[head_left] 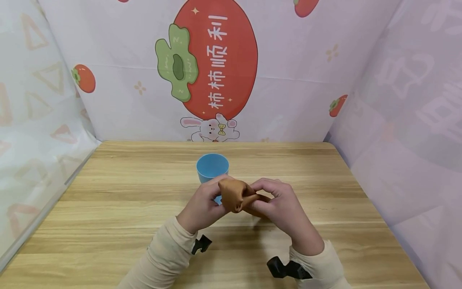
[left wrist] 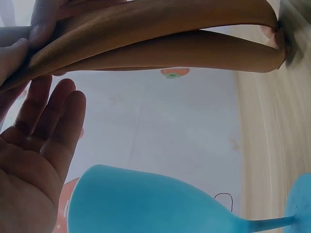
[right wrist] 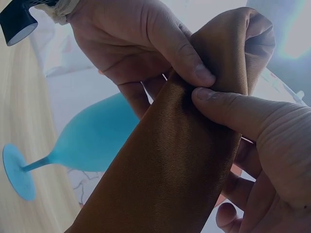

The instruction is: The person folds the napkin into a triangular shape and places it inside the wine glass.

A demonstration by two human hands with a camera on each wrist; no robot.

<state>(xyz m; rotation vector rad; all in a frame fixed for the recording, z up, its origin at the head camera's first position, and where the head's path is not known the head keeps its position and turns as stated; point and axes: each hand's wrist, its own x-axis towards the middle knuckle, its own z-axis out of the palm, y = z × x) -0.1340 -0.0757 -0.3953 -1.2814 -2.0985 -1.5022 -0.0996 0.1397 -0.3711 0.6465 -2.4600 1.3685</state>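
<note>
Both hands hold a brown satin cloth (head_left: 232, 194) up over the table, folded into a long narrow strip with a bunched, rounded top. My left hand (head_left: 205, 204) pinches it near that top, its thumb pressed on the fabric in the right wrist view. From the other side my right hand (right wrist: 286, 155) grips the same spot, thumb tip close to the left thumb. The folded length (left wrist: 170, 36) hangs down as two layers, its lower end near the tabletop. Just behind the hands stands a blue goblet (head_left: 213, 165), upright, its stem partly hidden by the left hand.
A wood-grain table (head_left: 137, 192) lies under the hands. Behind it hangs a white backdrop (head_left: 288, 52) printed with a big red persimmon and a rabbit. Pale printed sheets (head_left: 415, 120) close off both sides. Each wrist carries a small black camera mount (head_left: 288, 269).
</note>
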